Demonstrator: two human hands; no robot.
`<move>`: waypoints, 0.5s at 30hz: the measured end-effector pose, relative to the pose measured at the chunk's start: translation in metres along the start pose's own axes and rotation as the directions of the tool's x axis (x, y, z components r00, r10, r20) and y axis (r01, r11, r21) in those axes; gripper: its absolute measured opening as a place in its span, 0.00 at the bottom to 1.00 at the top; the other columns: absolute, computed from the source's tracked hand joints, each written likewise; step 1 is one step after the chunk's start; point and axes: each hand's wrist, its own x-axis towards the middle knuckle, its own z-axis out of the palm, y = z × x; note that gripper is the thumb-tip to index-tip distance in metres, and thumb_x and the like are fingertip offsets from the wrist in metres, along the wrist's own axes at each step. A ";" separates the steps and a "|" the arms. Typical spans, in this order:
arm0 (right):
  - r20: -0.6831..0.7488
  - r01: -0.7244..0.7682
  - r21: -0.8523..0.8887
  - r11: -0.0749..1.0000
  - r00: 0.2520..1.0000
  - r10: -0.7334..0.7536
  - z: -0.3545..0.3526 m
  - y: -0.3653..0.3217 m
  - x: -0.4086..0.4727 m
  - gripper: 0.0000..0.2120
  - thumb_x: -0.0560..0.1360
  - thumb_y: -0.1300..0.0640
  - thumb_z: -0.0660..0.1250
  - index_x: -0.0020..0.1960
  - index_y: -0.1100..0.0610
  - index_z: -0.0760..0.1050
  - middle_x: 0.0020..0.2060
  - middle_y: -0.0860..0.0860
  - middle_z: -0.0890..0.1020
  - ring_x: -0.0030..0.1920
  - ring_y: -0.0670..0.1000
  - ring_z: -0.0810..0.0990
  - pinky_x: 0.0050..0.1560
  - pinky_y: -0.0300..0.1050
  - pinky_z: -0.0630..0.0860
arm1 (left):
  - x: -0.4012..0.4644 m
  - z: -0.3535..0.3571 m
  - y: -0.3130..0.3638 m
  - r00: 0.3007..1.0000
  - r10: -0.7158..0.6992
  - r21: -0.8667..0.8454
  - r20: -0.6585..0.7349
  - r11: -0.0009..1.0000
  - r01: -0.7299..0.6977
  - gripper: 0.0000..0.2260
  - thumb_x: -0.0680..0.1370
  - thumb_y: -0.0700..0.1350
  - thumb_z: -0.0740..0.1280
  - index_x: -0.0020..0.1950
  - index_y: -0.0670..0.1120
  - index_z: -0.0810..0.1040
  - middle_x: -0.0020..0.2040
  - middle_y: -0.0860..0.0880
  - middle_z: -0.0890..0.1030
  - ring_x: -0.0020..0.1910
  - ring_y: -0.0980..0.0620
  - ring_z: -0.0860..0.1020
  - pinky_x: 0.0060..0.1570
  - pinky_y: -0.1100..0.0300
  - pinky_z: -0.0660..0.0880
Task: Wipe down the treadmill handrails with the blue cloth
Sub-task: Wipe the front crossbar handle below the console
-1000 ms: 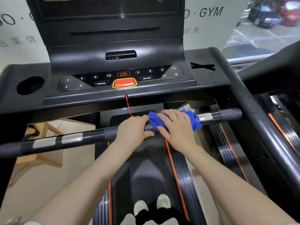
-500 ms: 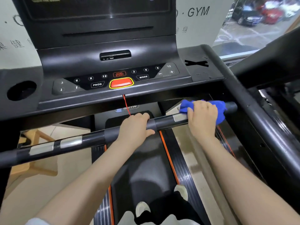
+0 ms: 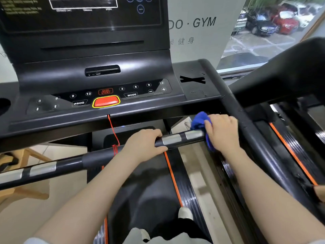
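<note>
A black front handrail (image 3: 98, 158) with silver sensor patches runs across the treadmill from lower left up to the right. My left hand (image 3: 143, 144) grips it near the middle, just left of two silver patches. My right hand (image 3: 222, 132) presses the blue cloth (image 3: 199, 120) around the bar's right end, where it meets the right side handrail (image 3: 260, 143). Most of the cloth is hidden under my palm; a bunch sticks up at my fingertips and a strip hangs below the bar.
The console (image 3: 105, 92) with a red stop button (image 3: 106, 101) sits just above the bar; a red safety cord (image 3: 113, 132) hangs down to it. A second treadmill (image 3: 290, 73) stands close on the right. The belt (image 3: 146, 187) and my shoes are below.
My right hand has slid the cloth rightward along the bar, from the middle next to my left hand to the far right end. My left hand has kept its grip.
</note>
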 end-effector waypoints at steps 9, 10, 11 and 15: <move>0.090 -0.123 0.297 0.947 0.991 0.100 -0.006 -0.044 -0.012 0.17 0.77 0.51 0.52 0.38 0.60 0.72 0.35 0.58 0.78 0.37 0.60 0.76 0.39 0.50 0.67 | 0.003 -0.001 -0.003 0.997 -0.080 -0.100 0.012 0.992 0.081 0.18 0.71 0.54 0.71 0.58 0.50 0.76 0.56 0.50 0.80 0.54 0.49 0.77 0.55 0.53 0.73; 0.075 -0.072 0.367 0.928 0.996 0.048 -0.011 -0.058 -0.018 0.19 0.75 0.50 0.49 0.39 0.60 0.73 0.37 0.58 0.79 0.39 0.61 0.76 0.41 0.51 0.68 | 0.003 0.000 -0.002 0.996 -0.091 -0.098 0.007 0.991 0.091 0.18 0.71 0.54 0.71 0.58 0.50 0.76 0.56 0.50 0.80 0.54 0.48 0.77 0.54 0.54 0.74; 0.071 -0.021 0.437 0.899 0.997 -0.011 -0.015 -0.075 -0.022 0.21 0.75 0.49 0.48 0.42 0.61 0.74 0.39 0.58 0.80 0.41 0.60 0.76 0.43 0.50 0.69 | 0.003 0.001 -0.002 0.995 -0.104 -0.096 -0.003 0.990 0.103 0.19 0.71 0.54 0.71 0.58 0.49 0.75 0.55 0.49 0.81 0.53 0.48 0.77 0.53 0.53 0.74; 0.124 0.070 0.548 0.833 0.979 -0.164 -0.026 -0.131 -0.022 0.16 0.79 0.53 0.53 0.50 0.62 0.74 0.46 0.58 0.79 0.48 0.58 0.76 0.50 0.50 0.69 | -0.004 0.002 -0.008 0.983 -0.180 -0.172 -0.027 0.970 0.173 0.20 0.71 0.53 0.71 0.60 0.49 0.74 0.52 0.47 0.82 0.49 0.47 0.79 0.49 0.53 0.76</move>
